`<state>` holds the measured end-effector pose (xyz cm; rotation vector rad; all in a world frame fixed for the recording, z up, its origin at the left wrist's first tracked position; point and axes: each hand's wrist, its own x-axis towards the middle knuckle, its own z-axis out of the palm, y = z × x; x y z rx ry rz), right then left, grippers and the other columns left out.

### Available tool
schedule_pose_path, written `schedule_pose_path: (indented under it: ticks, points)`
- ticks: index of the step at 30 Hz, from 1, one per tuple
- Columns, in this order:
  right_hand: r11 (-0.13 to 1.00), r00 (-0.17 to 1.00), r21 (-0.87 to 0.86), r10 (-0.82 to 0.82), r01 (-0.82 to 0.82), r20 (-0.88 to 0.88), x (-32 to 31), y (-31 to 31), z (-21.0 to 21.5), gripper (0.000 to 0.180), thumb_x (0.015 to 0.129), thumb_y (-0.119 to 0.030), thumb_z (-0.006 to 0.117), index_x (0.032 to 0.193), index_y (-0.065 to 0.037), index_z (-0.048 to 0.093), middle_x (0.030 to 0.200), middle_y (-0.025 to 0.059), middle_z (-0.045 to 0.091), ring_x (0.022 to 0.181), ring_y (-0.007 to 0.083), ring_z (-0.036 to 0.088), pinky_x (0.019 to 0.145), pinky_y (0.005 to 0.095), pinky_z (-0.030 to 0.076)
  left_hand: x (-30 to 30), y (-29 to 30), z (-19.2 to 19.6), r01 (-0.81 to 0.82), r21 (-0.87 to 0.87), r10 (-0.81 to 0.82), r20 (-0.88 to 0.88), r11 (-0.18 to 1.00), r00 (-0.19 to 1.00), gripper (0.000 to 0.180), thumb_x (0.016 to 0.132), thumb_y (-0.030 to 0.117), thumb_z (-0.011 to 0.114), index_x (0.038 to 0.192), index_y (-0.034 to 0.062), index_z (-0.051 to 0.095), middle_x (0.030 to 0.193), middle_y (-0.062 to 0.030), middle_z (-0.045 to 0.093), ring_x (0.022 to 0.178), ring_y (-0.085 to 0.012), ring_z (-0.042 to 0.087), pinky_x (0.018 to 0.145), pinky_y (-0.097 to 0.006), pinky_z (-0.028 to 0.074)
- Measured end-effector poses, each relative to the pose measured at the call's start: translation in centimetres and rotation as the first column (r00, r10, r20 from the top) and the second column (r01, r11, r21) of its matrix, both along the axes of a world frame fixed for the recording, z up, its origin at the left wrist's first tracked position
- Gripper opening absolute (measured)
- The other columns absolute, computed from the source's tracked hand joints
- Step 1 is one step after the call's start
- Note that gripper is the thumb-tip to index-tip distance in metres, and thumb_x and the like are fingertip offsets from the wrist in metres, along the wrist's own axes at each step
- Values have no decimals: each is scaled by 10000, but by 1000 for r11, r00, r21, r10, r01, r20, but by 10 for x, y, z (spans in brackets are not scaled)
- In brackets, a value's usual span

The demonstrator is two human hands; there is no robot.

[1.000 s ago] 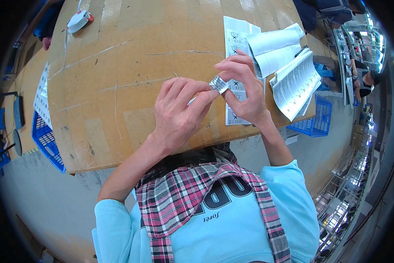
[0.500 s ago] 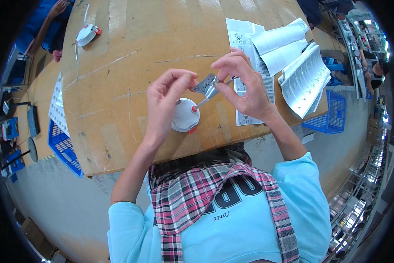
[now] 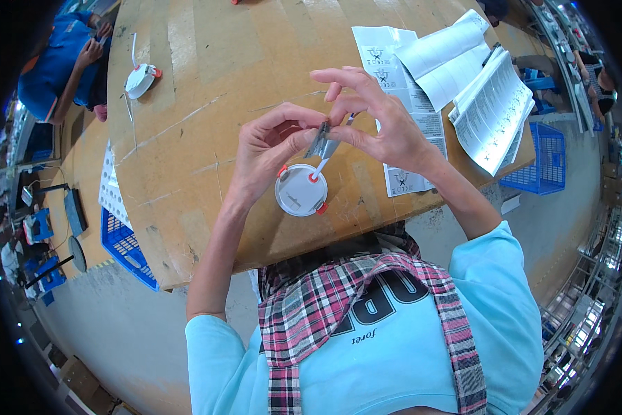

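Since half a second ago: both hands have risen slightly over the table (image 3: 186,138), and the disc now hangs lower, clear of the left palm.

Left hand (image 3: 273,149): thumb and forefinger closed on a small metal clip (image 3: 320,140); other fingers curled loosely. Above the table's near edge.

Right hand (image 3: 380,121): thumb and forefinger pinched on the same clip from the other side; remaining fingers spread and raised. Touching the left hand at the clip.

Disc (image 3: 300,190): round, white, with red tabs at its rim; just below the clip, joined to it by a short white lead. Whether it rests on the table or hangs above it cannot be told.

Leaflets (image 3: 397,90): printed sheets flat on the table, under and beyond the right hand.

Booklets (image 3: 491,111): open stack at the table's far right corner.

Second disc (image 3: 140,79): white, red-tabbed, on the table's far left part, well apart from the hands.

Blue crates (image 3: 127,245): beside the table's left and right edges, on the floor.

Another person (image 3: 55,66): blue sleeves, beyond the table's left side.
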<state>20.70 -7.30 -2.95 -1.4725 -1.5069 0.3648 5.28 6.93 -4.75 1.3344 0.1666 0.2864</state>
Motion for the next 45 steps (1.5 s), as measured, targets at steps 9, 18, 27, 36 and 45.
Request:
schedule_pose_path:
  ticks: [9, 18, 27, 36, 45]
  points:
    - [998, 999, -32, 44, -44, -19, 1, 1, -2, 641, 766, -106, 723, 1344, -122, 447, 777, 2, 623, 1012, 198, 534, 995, 389, 369, 11, 23, 0, 208, -145, -220, -67, 967, 973, 168, 820, 84, 700, 954, 42, 607, 914, -16, 629, 908, -113, 614, 843, -271, 508]
    - [997, 998, -50, 51, -53, -41, 0, -2, 2, 558, 746, -106, 733, 1267, -82, 533, 820, -14, 689, 1073, 158, 530, 1078, 409, 289, 15, 21, -3, 339, -183, -348, -19, 923, 937, 174, 802, 85, 719, 932, 54, 608, 914, 0, 621, 881, -98, 611, 829, -272, 514]
    - [991, 990, 32, 131, -130, -42, -1, -2, 8, 567, 737, -130, 746, 1261, -72, 539, 799, -19, 691, 1061, 202, 530, 1085, 447, 272, 10, 19, 3, 312, -155, -319, -22, 937, 948, 195, 778, 109, 747, 907, 64, 608, 883, 27, 583, 868, -87, 596, 826, -276, 511]
    - [969, 981, 181, 184, -171, -58, -3, -3, 0, 408, 709, -142, 770, 1087, -103, 620, 855, -41, 706, 1026, 200, 558, 1075, 488, 279, 5, 30, 1, 387, -123, -397, -69, 914, 915, 199, 761, 162, 766, 834, 69, 606, 873, 21, 578, 845, -78, 565, 789, -250, 480]
    - [990, 993, 96, 109, -105, -45, -1, -3, -2, 413, 736, -124, 743, 1122, -157, 598, 793, -69, 669, 1053, 200, 517, 1081, 450, 296, 3, 18, 5, 265, -150, -257, 71, 953, 964, 179, 774, 67, 738, 866, 65, 585, 922, -19, 581, 902, -114, 567, 837, -289, 474]
